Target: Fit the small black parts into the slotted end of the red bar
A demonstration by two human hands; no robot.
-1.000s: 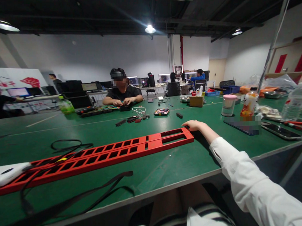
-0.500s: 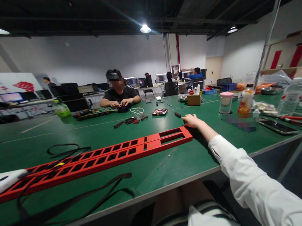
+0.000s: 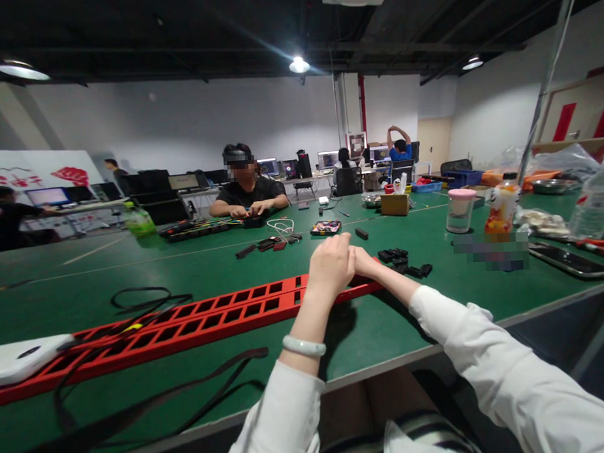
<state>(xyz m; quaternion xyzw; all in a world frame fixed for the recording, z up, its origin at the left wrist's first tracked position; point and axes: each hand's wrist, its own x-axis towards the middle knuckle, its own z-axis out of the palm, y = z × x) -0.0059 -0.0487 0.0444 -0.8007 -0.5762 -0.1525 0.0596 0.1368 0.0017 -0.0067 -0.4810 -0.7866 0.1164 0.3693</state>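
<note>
My left hand [image 3: 328, 269], with a pale bangle on the wrist, is closed above the right part of a long red slotted frame [image 3: 265, 298]. Against it is my right hand [image 3: 366, 262], its fingers curled and mostly behind the left. Anything between the two hands is hidden. A pile of small black pieces [image 3: 401, 261] lies just right of my right hand, on the green table. Beyond the hands is a single black piece [image 3: 361, 233]. The frame's right end is partly covered by my hands and forearms.
A white device [image 3: 27, 359] with a black cable rests on the frame's left end. A black strap [image 3: 189, 385] lies in front. At right stand a pink-lidded cup [image 3: 460, 211], a bottle [image 3: 503, 208] and a phone [image 3: 571, 260]. A person [image 3: 250, 189] works opposite.
My left hand has come into view and met my right hand over the frame. My right hand has drawn back left, uncovering the black pieces. The view has shifted slightly.
</note>
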